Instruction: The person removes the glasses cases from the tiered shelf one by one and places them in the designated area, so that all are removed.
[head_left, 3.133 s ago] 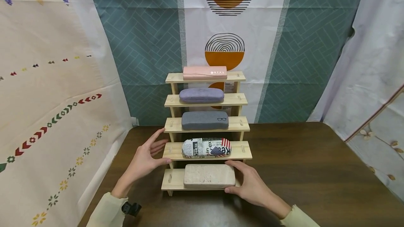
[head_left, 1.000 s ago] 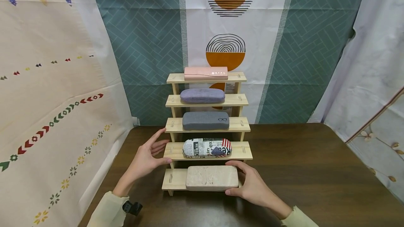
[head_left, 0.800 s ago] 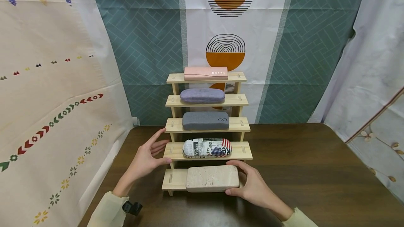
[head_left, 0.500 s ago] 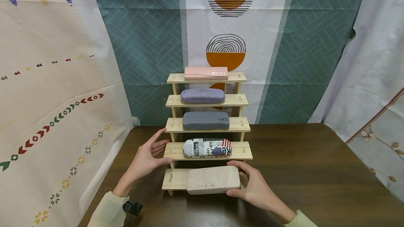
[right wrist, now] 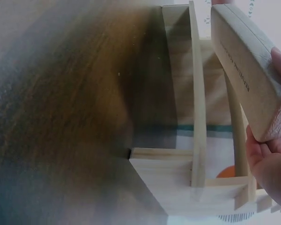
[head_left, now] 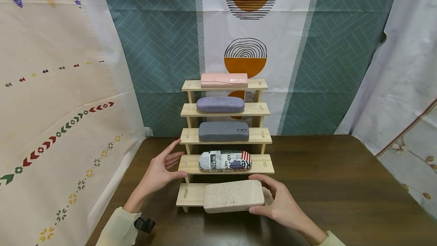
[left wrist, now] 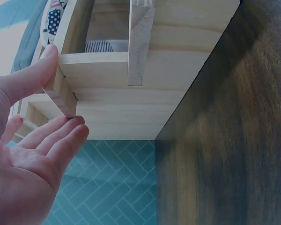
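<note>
My right hand (head_left: 278,202) grips the right end of a cream glasses case (head_left: 233,196), thumb in front and fingers behind. The case overlaps the lowest shelf in the head view, its right end tilted up; the right wrist view shows its lettered underside above the boards. At the left of the tiered wooden stand (head_left: 191,194), my left hand (head_left: 158,172) holds the end of the second-lowest shelf between thumb and fingertips, as the left wrist view shows. A newsprint-patterned glasses case (head_left: 223,161) lies on that shelf.
Higher up stand a grey glasses case (head_left: 222,131), a purple one (head_left: 220,104) and a pink one (head_left: 223,80), one per shelf. The stand is on a dark wooden table (head_left: 324,185). Behind it hangs a teal and white curtain (head_left: 164,48); patterned cloths flank both sides.
The cream case has come off its flat place on the lowest shelf, moving toward me and slightly right, its right end tilting up in the right hand. The left hand has stayed at the stand.
</note>
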Tool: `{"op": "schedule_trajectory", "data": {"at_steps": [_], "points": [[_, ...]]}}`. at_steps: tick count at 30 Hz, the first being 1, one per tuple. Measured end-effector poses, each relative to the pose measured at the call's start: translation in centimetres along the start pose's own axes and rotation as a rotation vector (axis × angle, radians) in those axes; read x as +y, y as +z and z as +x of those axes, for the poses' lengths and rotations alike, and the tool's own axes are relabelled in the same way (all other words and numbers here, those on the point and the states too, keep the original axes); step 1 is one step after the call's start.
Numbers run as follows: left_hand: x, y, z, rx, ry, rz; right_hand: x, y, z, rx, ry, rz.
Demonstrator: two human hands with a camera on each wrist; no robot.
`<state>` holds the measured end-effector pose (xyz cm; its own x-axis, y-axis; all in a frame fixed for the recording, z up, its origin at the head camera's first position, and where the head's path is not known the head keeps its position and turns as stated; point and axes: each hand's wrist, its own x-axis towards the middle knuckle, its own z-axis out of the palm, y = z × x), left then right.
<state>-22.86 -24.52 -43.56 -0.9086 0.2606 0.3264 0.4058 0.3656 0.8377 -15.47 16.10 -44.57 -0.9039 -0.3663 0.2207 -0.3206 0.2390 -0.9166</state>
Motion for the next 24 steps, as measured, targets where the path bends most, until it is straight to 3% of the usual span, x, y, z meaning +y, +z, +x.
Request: {"op": "schedule_trajectory", "data": {"at_steps": [7, 24], "points": [[0.1, 0.0, -0.1, -0.007, -0.006, -0.015, -0.5, -1.1, -0.4, -0.019, -0.052, 0.063], [-0.3, -0.6, 0.1, -0.051, 0.004, -0.088, -1.9, -5.6, -1.5, 0.033, -0.237, 0.006]]}}
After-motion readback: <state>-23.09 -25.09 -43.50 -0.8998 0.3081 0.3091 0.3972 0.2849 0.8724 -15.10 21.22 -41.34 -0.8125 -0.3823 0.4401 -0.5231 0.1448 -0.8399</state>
